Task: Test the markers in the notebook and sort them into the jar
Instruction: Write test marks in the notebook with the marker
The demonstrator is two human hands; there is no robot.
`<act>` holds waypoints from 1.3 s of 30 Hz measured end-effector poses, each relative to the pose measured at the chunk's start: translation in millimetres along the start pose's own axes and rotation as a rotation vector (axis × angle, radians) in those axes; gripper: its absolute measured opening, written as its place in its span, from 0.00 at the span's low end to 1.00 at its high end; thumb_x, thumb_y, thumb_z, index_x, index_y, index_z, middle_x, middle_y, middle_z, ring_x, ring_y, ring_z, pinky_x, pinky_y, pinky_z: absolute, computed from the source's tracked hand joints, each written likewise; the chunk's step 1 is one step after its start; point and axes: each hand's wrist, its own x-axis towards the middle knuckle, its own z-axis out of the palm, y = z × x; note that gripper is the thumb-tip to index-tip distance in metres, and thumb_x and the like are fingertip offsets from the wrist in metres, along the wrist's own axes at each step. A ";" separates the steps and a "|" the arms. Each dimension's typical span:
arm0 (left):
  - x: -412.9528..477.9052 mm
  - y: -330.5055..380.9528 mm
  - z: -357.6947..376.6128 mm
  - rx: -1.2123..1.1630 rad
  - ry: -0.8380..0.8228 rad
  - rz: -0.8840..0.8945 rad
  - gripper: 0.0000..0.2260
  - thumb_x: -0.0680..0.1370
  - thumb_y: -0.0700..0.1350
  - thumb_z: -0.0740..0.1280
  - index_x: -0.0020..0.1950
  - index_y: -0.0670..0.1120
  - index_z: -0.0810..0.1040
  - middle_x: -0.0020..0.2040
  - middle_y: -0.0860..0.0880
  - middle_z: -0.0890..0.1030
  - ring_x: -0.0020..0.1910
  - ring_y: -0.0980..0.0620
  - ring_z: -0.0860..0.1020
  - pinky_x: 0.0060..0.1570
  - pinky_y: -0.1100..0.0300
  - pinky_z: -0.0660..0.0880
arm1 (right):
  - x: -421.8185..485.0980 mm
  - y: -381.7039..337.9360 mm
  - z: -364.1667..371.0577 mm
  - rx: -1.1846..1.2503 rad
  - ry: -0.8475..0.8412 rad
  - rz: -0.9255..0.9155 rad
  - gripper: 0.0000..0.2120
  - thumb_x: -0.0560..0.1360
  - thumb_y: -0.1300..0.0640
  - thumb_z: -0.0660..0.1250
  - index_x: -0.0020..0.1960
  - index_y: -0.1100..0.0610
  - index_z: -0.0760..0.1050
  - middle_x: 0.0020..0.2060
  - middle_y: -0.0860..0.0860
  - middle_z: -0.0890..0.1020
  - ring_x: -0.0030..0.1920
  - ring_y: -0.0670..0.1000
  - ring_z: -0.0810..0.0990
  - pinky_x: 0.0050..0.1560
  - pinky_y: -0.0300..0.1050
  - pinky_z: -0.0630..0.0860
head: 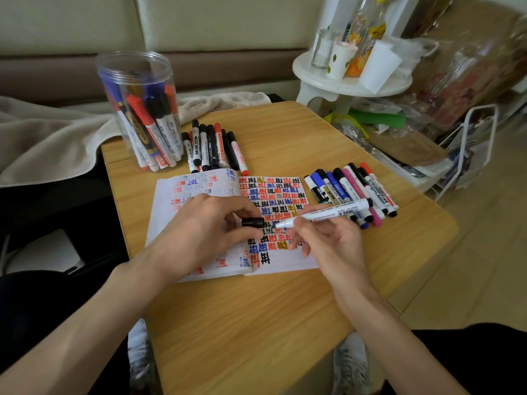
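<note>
Over notebook (285,265) fold | right hand (328,246) grips marker (333,212) | left hand (205,226) pinches cap (252,222)

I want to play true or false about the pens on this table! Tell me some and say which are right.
1. The right hand holds a white-barrelled marker with its cap off. True.
2. The left hand is empty. False: it pinches a small black cap.
3. The clear plastic jar lies on its side. False: it stands upright, with markers inside.
4. The open paper notebook has red, blue and black marks. True.
5. Every marker is in the jar. False: a marker group lies beside the jar and a marker row lies right of the notebook, on the light wooden table.
</note>
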 end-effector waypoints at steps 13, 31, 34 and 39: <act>0.2 -0.1 4.5 0.018 -0.010 0.017 0.16 0.73 0.65 0.68 0.56 0.60 0.82 0.46 0.61 0.81 0.45 0.60 0.78 0.44 0.56 0.78 | 3.0 -1.5 5.4 0.057 -0.026 -0.007 0.03 0.78 0.62 0.73 0.51 0.59 0.82 0.40 0.58 0.88 0.38 0.57 0.85 0.36 0.41 0.77; 0.9 1.0 1.0 -0.041 0.069 -0.105 0.09 0.74 0.56 0.75 0.53 0.60 0.84 0.44 0.65 0.83 0.45 0.61 0.80 0.46 0.58 0.78 | 17.3 -5.0 -10.2 0.180 -0.119 0.111 0.13 0.75 0.51 0.75 0.55 0.57 0.84 0.36 0.55 0.78 0.35 0.49 0.73 0.40 0.44 0.70; 0.4 1.2 -0.2 -0.040 0.072 -0.105 0.10 0.74 0.56 0.74 0.55 0.60 0.85 0.45 0.66 0.83 0.46 0.61 0.80 0.45 0.63 0.77 | 23.6 -7.8 -21.5 0.121 -0.130 0.133 0.15 0.72 0.54 0.77 0.57 0.59 0.84 0.39 0.56 0.84 0.39 0.52 0.80 0.42 0.44 0.77; -0.9 3.3 -1.8 -0.036 0.141 -0.124 0.09 0.74 0.50 0.76 0.55 0.57 0.87 0.38 0.72 0.77 0.45 0.68 0.78 0.44 0.76 0.70 | 30.5 -5.9 -23.9 -0.121 -0.187 0.044 0.13 0.72 0.57 0.77 0.55 0.55 0.86 0.42 0.56 0.88 0.40 0.54 0.86 0.42 0.43 0.82</act>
